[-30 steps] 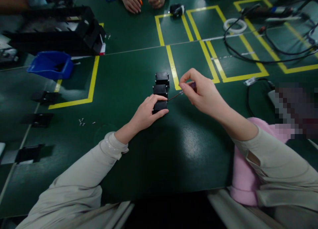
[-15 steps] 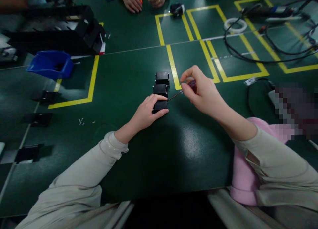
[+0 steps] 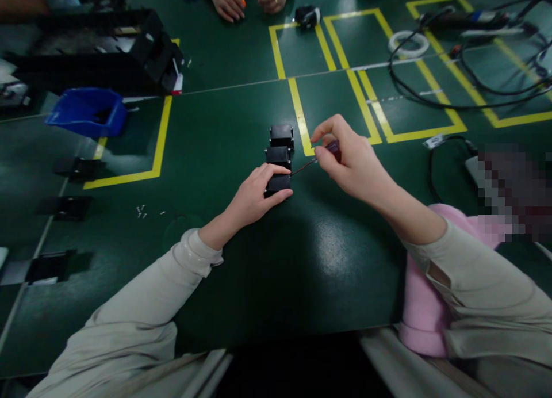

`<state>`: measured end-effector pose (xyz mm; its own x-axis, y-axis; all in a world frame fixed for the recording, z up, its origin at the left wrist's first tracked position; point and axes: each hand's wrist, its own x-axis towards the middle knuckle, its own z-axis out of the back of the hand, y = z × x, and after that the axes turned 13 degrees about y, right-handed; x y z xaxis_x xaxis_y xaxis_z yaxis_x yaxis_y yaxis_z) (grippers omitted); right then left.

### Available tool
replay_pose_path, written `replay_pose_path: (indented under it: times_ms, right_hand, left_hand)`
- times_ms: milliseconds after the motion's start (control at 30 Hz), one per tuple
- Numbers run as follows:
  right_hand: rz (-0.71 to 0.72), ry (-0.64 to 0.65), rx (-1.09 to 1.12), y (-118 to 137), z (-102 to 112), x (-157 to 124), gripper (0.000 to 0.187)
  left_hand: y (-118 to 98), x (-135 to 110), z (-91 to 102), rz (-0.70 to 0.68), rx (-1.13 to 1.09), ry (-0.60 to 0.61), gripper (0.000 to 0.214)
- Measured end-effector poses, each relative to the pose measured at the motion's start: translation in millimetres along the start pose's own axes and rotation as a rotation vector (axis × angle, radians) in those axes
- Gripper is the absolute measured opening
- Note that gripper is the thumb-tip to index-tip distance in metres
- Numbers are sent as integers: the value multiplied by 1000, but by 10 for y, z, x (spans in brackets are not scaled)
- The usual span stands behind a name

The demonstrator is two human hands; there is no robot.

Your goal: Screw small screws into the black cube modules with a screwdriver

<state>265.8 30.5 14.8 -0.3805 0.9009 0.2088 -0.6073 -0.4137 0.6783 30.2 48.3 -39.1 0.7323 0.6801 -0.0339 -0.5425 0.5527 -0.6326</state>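
Note:
Three small black block-shaped parts stand in a row on the green table. My left hand (image 3: 259, 194) grips the nearest black block (image 3: 278, 183), thumb along its near side and index finger over its far side. The middle black block (image 3: 278, 155) and the far black block (image 3: 282, 134) sit just beyond. A screwdriver (image 3: 331, 148) with a dark purplish handle is held in the fingers of my right hand (image 3: 345, 156). Its thin shaft slants down to the left, with the tip at the nearest block's right side. What the tip touches is too small to make out.
Several tiny screws (image 3: 141, 211) lie to the left. Further left are a blue bin (image 3: 88, 111), black parts (image 3: 71, 208) and a long black housing (image 3: 95, 58). Another person's hands (image 3: 228, 1) rest at the far edge. Cables (image 3: 401, 87) and a white ring (image 3: 408, 44) lie right.
Almost nothing differs. My right fingers and the screwdriver handle have shifted very slightly, while the blocks and my left hand stay in place.

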Motion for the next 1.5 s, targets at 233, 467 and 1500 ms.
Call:
replay_pose_path:
  times_ms: [233,467,1500]
  right_hand:
    - [-7,20,14,1,-2,-6,2]
    - [8,17,-4,-6,-6,-3,10]
    - [30,11,11,-21,-7,-1,5]
  left_hand:
    - [-4,-4,1,0,-1,0,40]
    - [7,-1,-1,-8,2,-2,40]
    - [-2,0,5,2,6,-2,40]
